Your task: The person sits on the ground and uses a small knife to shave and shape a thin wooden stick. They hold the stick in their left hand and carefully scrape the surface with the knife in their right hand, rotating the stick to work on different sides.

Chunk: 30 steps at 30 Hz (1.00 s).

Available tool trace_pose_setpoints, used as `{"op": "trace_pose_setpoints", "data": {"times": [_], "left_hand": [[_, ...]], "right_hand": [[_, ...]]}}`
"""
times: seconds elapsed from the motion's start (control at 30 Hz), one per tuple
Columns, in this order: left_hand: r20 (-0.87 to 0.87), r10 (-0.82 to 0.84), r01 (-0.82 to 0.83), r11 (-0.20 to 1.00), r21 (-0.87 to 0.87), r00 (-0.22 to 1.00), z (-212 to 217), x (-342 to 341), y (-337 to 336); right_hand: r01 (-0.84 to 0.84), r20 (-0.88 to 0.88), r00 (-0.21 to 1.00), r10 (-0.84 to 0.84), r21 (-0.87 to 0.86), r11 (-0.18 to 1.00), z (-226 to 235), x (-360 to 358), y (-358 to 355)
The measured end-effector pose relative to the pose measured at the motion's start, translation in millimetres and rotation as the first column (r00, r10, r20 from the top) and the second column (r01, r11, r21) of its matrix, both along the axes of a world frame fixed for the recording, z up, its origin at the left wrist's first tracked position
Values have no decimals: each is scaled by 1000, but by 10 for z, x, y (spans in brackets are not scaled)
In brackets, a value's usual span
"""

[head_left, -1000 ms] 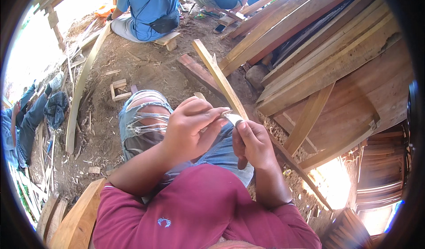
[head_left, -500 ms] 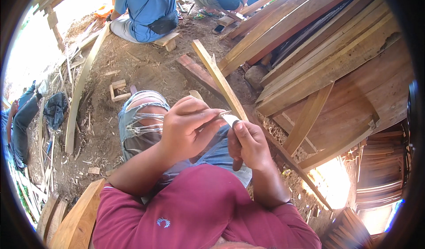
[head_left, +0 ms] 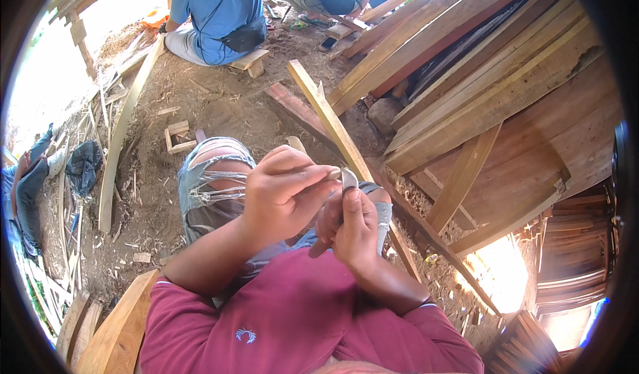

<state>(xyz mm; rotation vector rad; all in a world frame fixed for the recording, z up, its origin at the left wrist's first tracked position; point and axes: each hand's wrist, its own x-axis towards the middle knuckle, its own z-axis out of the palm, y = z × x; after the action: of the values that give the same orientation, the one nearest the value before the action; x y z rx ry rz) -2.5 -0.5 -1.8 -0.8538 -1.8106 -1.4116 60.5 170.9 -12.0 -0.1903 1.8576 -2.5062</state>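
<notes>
Over my lap, my left hand [head_left: 283,191] is closed in a pinch, its fingertips against a small pale piece that looks like wood. A light wooden end [head_left: 296,144] sticks out behind that hand; I cannot tell whether it belongs to the same piece. My right hand [head_left: 353,231] is wrapped round a knife [head_left: 349,180]. Its short, bright blade stands up past my thumb, right beside the left fingertips. The brownish handle end pokes out below the right fist. Most of the handle is hidden by the fingers.
A long squared timber [head_left: 329,118] lies just beyond my knees. Stacked planks [head_left: 459,61] rise at the right. A curved wood strip [head_left: 126,134] and a small wooden frame [head_left: 178,136] lie on the shaving-strewn ground. One co-worker [head_left: 216,18] sits ahead on a low stool; others crouch farther off.
My right hand has moved a little left and turned, bringing the knife blade more upright and closer to the left fingertips. My left hand has hardly moved.
</notes>
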Motion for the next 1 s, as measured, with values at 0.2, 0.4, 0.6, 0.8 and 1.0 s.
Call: {"op": "trace_pose_setpoints", "data": {"times": [0.2,0.4,0.6,0.8,1.0], "left_hand": [[81,-52,49,998,37,995,-11,28,29],[142,-92,89,996,29,986,49,-2,-14],[73,-67,68,998,0,995,-11,-27,-11],[-20,1,-1,1000,-24,1000,17,-28,-17],[-22,44,-44,999,-10,999,-6,-39,-27]], "right_hand": [[17,25,999,-19,67,998,113,-8,-12],[-138,150,983,102,252,958,298,-93,355],[-226,224,962,153,350,909,454,-152,528],[-186,178,973,144,243,952,286,-131,428],[-137,149,982,114,155,978,171,-97,239]]}}
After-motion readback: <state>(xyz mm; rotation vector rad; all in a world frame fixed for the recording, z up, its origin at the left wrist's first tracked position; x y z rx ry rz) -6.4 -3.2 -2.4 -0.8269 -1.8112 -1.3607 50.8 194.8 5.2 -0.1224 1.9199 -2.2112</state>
